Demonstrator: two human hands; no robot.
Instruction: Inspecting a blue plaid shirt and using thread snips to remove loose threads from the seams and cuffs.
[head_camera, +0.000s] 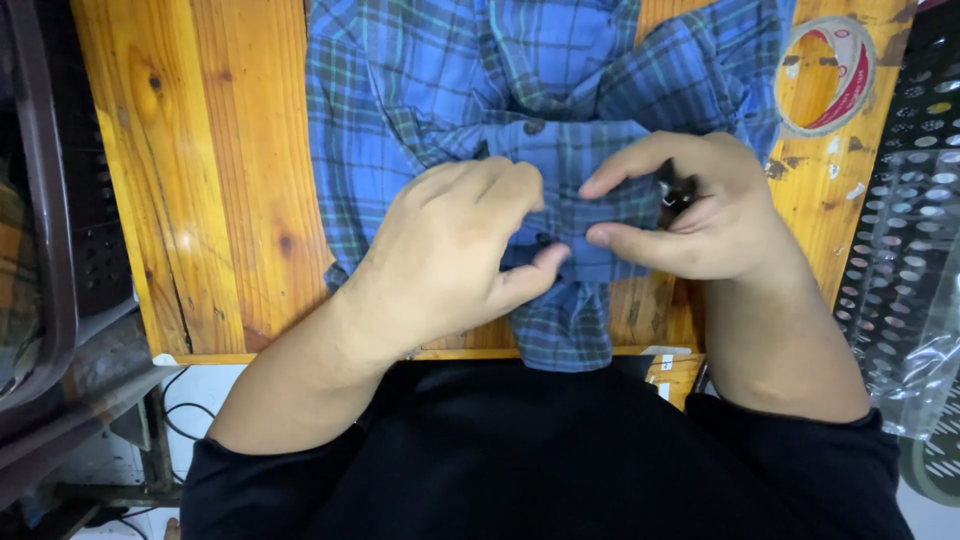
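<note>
Tape roll (827, 75) upper right, white and red, on wooden table (200, 180); clear bag (905, 300) right edge. Left hand (450, 250) and right hand (690, 215) pinching plaid shirt (420, 90), centre.

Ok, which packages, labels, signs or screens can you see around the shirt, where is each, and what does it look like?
Tape roll: on the wooden table, top right beside the blue plaid shirt; round, white and red printed core.
Clear plastic bag: right edge, over a perforated dark surface; transparent, crinkled.
Small white stickers: table's front edge by the right hand; tiny, pale.
No signs or screens.
</note>
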